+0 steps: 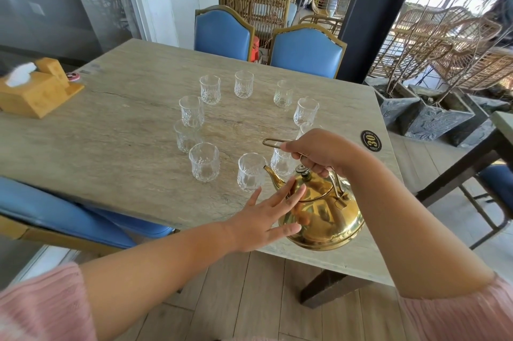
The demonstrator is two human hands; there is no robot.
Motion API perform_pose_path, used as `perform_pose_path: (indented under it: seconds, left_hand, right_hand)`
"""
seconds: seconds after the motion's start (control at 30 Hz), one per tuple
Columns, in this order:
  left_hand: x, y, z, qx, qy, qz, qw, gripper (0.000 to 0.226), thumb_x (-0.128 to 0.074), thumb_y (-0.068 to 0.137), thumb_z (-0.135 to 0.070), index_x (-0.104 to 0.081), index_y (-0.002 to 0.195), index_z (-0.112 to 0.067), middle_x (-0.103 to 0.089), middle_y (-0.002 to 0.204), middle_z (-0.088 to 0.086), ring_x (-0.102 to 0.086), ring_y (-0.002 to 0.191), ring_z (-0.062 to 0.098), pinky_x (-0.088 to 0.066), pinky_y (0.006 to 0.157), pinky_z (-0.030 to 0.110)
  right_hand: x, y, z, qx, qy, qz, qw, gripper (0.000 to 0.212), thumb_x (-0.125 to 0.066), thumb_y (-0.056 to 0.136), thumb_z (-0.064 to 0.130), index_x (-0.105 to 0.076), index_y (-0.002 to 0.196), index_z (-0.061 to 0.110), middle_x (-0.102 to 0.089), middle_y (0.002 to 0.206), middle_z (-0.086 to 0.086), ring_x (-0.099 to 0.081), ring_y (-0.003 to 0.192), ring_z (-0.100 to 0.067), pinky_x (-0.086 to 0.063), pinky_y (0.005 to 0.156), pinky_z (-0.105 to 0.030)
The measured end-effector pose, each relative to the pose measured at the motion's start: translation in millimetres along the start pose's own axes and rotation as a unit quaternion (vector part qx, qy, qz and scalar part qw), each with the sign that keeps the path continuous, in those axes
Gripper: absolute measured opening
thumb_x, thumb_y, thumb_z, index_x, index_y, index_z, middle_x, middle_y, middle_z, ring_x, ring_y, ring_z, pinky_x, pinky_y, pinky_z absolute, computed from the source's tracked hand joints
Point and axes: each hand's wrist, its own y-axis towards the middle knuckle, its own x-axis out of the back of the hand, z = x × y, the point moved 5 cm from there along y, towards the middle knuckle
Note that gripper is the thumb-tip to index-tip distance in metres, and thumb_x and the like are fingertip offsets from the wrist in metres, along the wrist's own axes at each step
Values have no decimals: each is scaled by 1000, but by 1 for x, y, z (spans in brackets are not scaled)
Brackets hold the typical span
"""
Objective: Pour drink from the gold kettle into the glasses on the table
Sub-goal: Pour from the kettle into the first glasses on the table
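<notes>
The gold kettle is at the near right edge of the wooden table, its spout pointing left toward the nearest glass. My right hand is closed around the kettle's wire handle from above. With its fingers spread, my left hand rests flat against the kettle's left side. Several clear cut glasses stand in a ring on the table, among them one at the near left and one at the far side. All of them look empty. One glass is partly hidden behind my right hand.
A wooden tissue box sits at the table's left end. A round black "30" marker lies near the right edge. Two blue chairs stand at the far side, and another blue chair at the near left. Stone planters stand to the right.
</notes>
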Motion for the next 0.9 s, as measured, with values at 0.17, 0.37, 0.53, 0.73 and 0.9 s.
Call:
perform_pose_path:
  seconds: [0.17, 0.37, 0.53, 0.73, 0.9]
  left_hand:
    - [0, -1, 1, 3, 3, -1, 1000, 66, -23, 97, -56, 31, 134, -53, 35, 150, -18, -14, 145, 6, 24, 112, 41]
    - [0, -1, 2, 2, 7, 3, 1000, 66, -23, 97, -56, 32, 134, -53, 35, 150, -18, -8, 146, 4, 25, 112, 40]
    - [0, -2, 4, -1, 7, 10, 1000, 66, -23, 97, -56, 32, 134, -53, 36, 150, -17, -9, 146, 5, 26, 111, 39]
    - [3, 1, 9, -12, 30, 31, 999, 68, -26, 98, -55, 29, 137, -49, 37, 150, -15, 2, 145, 2, 26, 110, 35]
    - [5, 3, 10, -26, 21, 38, 999, 68, -28, 97, -56, 24, 139, -50, 35, 151, -16, -2, 145, 2, 24, 110, 36]
  right_hand:
    - [0, 0, 1, 0, -8, 3, 1000, 35, -54, 94, 34, -49, 69, 10, -38, 48, 0, -30, 37, -13, -29, 39, -19]
    - [-3, 2, 2, -5, -19, 4, 1000, 35, -54, 94, 34, -52, 71, 9, -39, 50, -1, -31, 39, -14, -30, 41, -21]
    - [-3, 1, 1, -10, -9, -2, 1000, 35, -54, 94, 35, -52, 70, 9, -38, 47, 0, -30, 38, -14, -28, 42, -21]
    - [-3, -1, -7, -25, 39, -15, 999, 39, -55, 94, 36, -46, 64, 12, -36, 43, 3, -28, 37, -14, -26, 43, -22]
    - [1, -7, -20, -41, 93, -35, 994, 42, -57, 92, 38, -44, 59, 14, -33, 42, 4, -25, 37, -13, -24, 43, -22]
